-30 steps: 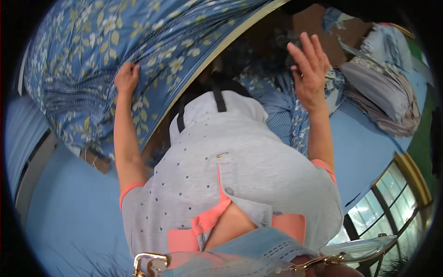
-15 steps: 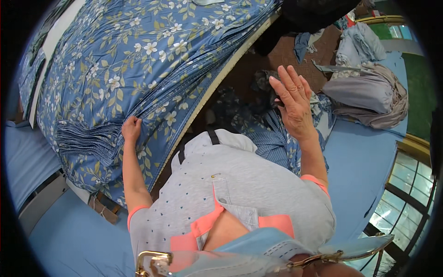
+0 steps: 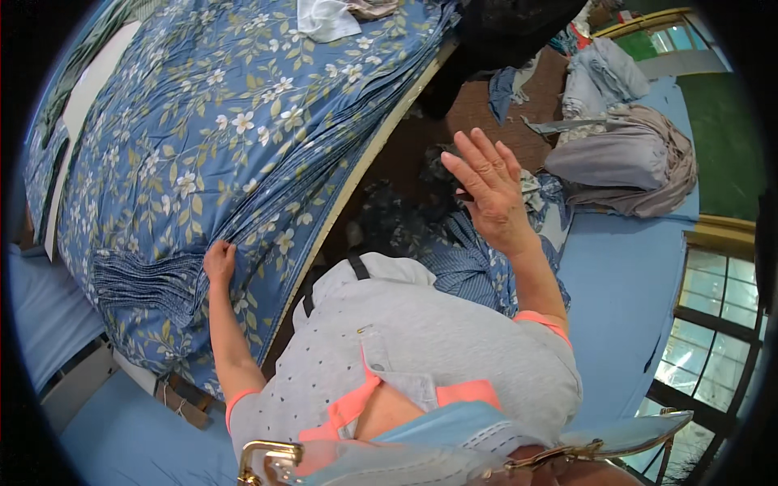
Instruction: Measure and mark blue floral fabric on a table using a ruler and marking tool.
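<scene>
Blue flowered sheet (image 3: 243, 121) covers most of the mattress, upper left; our left hand (image 3: 219, 263) pinches its bunched corner, not yet smoothed. Right hand (image 3: 486, 190) open, empty.

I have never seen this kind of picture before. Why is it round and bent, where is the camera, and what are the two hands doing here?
There is no machine: a person works with two bare hands. The camera sits on the person's head and looks down, so you see their grey dotted shirt with orange trim and both forearms. Its very wide lens bends straight edges near the rim.

The left hand presses on the gathered edge of a blue cotton sheet with white flowers that covers a mattress; whether it grips the cloth, I cannot tell. The right hand is raised, fingers spread, holding nothing. Below it lies a blue striped cloth. Farther right, a pile of grey folded fabric rests on a plain blue surface.
</scene>
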Action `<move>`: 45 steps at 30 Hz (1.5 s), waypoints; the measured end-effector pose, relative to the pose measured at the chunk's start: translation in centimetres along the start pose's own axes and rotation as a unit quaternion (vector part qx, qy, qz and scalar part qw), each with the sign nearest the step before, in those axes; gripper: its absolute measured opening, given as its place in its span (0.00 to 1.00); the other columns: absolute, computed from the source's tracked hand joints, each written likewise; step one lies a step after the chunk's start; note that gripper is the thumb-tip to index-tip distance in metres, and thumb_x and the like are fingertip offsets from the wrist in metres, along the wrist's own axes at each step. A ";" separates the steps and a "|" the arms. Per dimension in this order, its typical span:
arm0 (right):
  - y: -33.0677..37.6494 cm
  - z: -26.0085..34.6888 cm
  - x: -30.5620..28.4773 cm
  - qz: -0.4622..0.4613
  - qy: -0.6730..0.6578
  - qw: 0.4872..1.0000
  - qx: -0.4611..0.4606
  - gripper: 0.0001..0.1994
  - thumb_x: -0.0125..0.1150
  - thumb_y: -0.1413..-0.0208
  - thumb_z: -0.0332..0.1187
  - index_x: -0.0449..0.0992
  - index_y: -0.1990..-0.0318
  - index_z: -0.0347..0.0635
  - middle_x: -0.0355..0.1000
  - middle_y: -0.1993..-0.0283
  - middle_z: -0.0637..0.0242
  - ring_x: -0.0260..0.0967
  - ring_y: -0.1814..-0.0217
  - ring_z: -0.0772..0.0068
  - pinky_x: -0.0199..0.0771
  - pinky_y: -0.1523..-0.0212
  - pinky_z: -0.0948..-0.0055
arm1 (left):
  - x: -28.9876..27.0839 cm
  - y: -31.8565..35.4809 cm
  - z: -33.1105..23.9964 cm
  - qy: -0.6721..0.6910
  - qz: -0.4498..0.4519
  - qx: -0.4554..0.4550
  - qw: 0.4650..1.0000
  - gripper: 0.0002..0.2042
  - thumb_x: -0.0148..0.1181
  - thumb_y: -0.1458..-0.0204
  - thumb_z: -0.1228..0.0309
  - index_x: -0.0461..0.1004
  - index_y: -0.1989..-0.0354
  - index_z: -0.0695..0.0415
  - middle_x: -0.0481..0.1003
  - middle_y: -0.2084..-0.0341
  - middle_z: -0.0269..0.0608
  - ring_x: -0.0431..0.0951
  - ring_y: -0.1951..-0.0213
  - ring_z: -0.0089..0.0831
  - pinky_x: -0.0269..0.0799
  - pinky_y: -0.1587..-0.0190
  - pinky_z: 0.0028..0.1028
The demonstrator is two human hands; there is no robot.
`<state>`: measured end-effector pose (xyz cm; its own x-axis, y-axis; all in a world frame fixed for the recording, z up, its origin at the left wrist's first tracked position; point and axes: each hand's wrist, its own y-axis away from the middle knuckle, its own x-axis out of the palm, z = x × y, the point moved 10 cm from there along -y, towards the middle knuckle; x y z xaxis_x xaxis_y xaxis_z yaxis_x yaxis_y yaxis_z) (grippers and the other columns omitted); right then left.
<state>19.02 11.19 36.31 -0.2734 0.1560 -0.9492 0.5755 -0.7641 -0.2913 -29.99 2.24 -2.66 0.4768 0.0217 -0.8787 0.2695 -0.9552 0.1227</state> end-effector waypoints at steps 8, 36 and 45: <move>-0.1 -0.3 0.9 0.016 -0.002 1.000 -0.008 0.32 0.65 0.51 0.22 0.72 0.36 0.53 0.63 0.28 0.66 0.54 0.23 0.62 0.46 0.26 0.57 | -0.2 -0.1 -0.3 0.012 -0.016 -0.003 1.000 0.12 0.65 0.49 0.61 0.75 0.71 0.57 0.78 0.73 0.47 0.79 0.66 0.51 0.71 0.64 0.45; 0.8 -5.5 42.7 -0.089 -0.547 0.741 0.379 0.15 0.54 0.31 0.38 0.79 0.49 0.36 0.75 0.70 0.70 0.66 0.74 0.83 0.68 0.68 0.78 | 0.1 0.8 0.8 -0.014 0.030 -0.049 0.998 0.11 0.62 0.44 0.58 0.77 0.66 0.53 0.78 0.70 0.41 0.79 0.64 0.43 0.72 0.62 0.39; -9.6 -5.5 44.9 -0.136 -0.665 0.714 0.171 0.13 0.55 0.37 0.29 0.77 0.47 0.52 0.68 0.62 0.59 0.65 0.56 0.53 0.62 0.49 0.57 | -1.3 2.7 -2.6 -0.119 -0.081 -0.033 0.989 0.08 0.66 0.46 0.62 0.77 0.66 0.51 0.78 0.69 0.37 0.79 0.66 0.40 0.75 0.66 0.36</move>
<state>5.48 28.93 -4.18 -0.9606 -0.2306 0.1551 0.2018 -0.9625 -0.1810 -27.75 0.36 0.02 0.2142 0.0949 -0.9722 0.3836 -0.9235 -0.0056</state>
